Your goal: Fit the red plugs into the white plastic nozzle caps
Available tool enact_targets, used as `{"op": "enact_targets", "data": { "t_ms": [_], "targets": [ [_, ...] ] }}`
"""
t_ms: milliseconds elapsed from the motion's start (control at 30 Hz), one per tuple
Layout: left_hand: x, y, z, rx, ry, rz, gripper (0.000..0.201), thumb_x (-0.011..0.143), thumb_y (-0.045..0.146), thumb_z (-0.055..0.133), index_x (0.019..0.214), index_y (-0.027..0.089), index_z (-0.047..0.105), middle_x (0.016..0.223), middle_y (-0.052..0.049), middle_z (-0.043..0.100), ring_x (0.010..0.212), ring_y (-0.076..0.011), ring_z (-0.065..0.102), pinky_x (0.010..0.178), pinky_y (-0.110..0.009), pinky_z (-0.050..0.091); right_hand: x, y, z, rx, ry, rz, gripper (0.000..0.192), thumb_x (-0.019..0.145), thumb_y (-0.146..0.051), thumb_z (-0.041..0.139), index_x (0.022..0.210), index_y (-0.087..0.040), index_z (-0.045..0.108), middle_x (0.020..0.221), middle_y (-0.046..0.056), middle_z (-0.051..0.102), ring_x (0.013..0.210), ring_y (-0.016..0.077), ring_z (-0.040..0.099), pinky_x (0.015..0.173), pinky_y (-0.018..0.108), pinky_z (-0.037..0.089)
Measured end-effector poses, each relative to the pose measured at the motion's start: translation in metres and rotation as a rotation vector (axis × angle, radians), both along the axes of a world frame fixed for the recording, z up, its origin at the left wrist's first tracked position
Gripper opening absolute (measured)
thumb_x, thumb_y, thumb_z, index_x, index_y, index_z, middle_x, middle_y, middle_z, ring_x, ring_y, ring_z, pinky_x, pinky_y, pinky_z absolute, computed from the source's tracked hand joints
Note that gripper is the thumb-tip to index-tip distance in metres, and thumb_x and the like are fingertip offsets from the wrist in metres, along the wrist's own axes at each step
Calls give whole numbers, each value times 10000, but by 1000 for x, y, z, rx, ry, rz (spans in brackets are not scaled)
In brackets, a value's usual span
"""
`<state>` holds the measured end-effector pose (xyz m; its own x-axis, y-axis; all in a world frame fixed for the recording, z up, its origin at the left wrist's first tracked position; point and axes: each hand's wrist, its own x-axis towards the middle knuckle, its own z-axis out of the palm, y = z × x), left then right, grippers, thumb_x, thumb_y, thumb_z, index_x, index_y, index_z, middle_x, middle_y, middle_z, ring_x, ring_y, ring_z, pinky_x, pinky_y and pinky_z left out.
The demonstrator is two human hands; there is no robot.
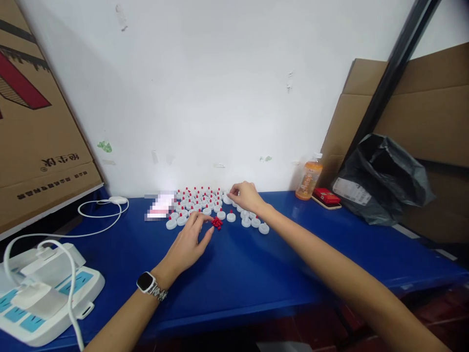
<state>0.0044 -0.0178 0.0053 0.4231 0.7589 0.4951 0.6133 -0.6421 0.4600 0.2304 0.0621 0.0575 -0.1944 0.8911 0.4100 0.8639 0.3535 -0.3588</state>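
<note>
My left hand (pixel 191 239) hovers low over the blue table, thumb and fingers apart, its fingertips beside a small pile of red tips (pixel 217 223). Nothing shows in its grasp. Farther back, my right hand (pixel 247 196) pinches at a white round cap (pixel 227 199) near the wall; the fingers partly cover it. Left of that hand stand many white caps (pixel 221 215) in loose rows, with red tips on top. Some white caps (pixel 264 228) under and beside my right wrist appear to have no red tip.
A lit phone screen (pixel 161 205), blurred out, lies left of the caps. A white power strip (pixel 91 288) with cables occupies the left front. At the right are an orange drink bottle (pixel 309 178), a red packet (pixel 327 196) and a grey plastic bag (pixel 384 181). Cardboard (pixel 47 122) flanks the table.
</note>
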Motion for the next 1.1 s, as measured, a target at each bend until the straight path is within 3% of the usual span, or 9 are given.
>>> {"op": "enact_targets", "data": {
  "t_ms": [67,133,267,433,600,800,967,1100],
  "targets": [
    [1,0,-1,65,-36,15,342,975,389,484,1290,257,474,1265,-85,507,1027,-212,571,907,-383,509,-4,-25,-2,57,180,105,176,882,-298,611,830,-184,734,816,32,738,774,167,627,782,287,413],
    [2,1,-2,97,-39,1,435,961,406,517,1358,258,419,1297,-101,508,1074,-232,560,935,-405,494,-13,-49,-11,16,314,223,180,881,-318,628,823,-188,738,781,16,727,744,155,608,719,269,417],
    [-1,2,-7,-46,48,-81,343,992,444,436,1262,239,492,1118,-81,596,1004,-231,597,868,-381,501,-28,-74,-39,-12,388,306,229,937,-353,576,863,-203,733,808,18,718,775,161,584,738,289,413],
    [-7,3,-10,-160,98,-51,285,1004,448,373,1044,215,533,983,-52,598,893,-211,597,807,-358,480,-18,-73,-56,101,55,287,131,936,-265,596,1028,-227,682,898,40,689,918,207,549,846,367,357],
    [-8,4,-9,-186,117,-41,271,1000,444,366,1021,224,524,976,-47,589,874,-210,585,797,-357,467,-16,-66,-58,110,-168,333,108,938,-277,608,993,-211,674,933,55,653,947,219,508,840,374,337],
    [-9,7,-11,-181,103,-61,245,995,424,376,1012,228,522,970,-44,578,879,-207,572,816,-358,462,-22,-63,-63,110,-143,341,68,943,-235,593,916,-203,647,913,41,640,931,208,495,837,360,342],
    [-9,6,-12,-184,110,-53,266,994,445,367,1017,225,516,972,-51,573,892,-214,570,817,-367,466,-15,-65,-62,39,-48,335,154,884,-255,679,1021,-194,642,913,40,657,952,214,511,860,359,372],
    [-8,5,-11,-188,110,-52,270,989,450,373,1009,225,520,963,-51,578,862,-209,576,794,-361,475,-11,-66,-63,19,-48,320,48,908,-215,637,936,-190,668,922,48,662,955,210,522,874,366,373]
  ]
}}
